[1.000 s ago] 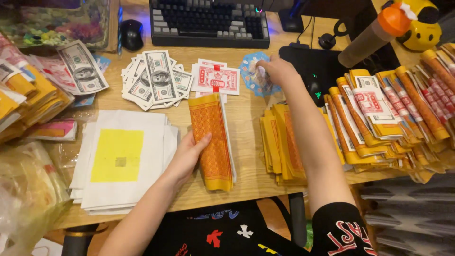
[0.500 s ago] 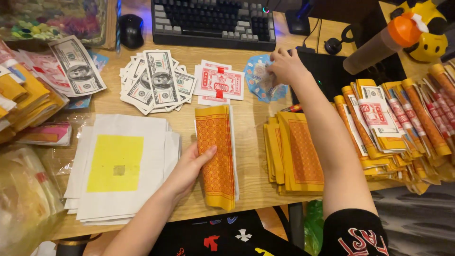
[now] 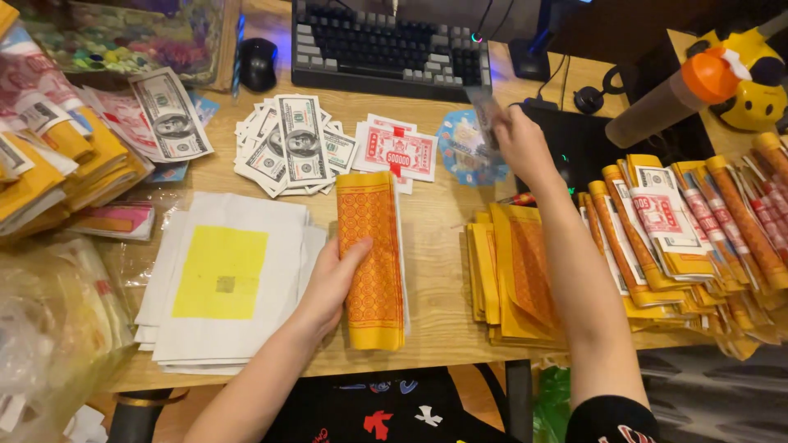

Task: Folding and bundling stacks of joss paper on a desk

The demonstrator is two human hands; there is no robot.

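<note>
Desk: light wood tabletop [image 3: 443, 246], crammed edge to edge, barely any bare patch showing.
Back edge: dark keyboard [image 3: 386, 49] in the middle, black mouse [image 3: 257, 64] just left of it, cables and a black pad off to the right.
Left hand [image 3: 332, 283]: fingers curled loosely over the left edge of the orange-and-yellow paper bundle [image 3: 373, 262], thumb side pressing it flat.
Bundle spot: lying lengthwise near the front edge, just beside the white sheet stack with a yellow square [image 3: 222, 275].
Right hand [image 3: 519, 141]: raised above the desk near the keyboard, pinching a thin slip of paper [image 3: 486, 115], blurred, so can't tell what kind.
Under that hand: round blue paper piece [image 3: 464, 148] next to red-and-white notes [image 3: 400, 150].
Middle: fanned banknote-style sheets [image 3: 291, 148].
Right side: yellow folded packs [image 3: 513, 275] and long orange-edged rolls [image 3: 739, 221], overlapping.
Left side: more yellow stacks and clear plastic bags [image 3: 49, 328].
Far right corner: tube with orange cap [image 3: 677, 98], yellow toy beside it.
</note>
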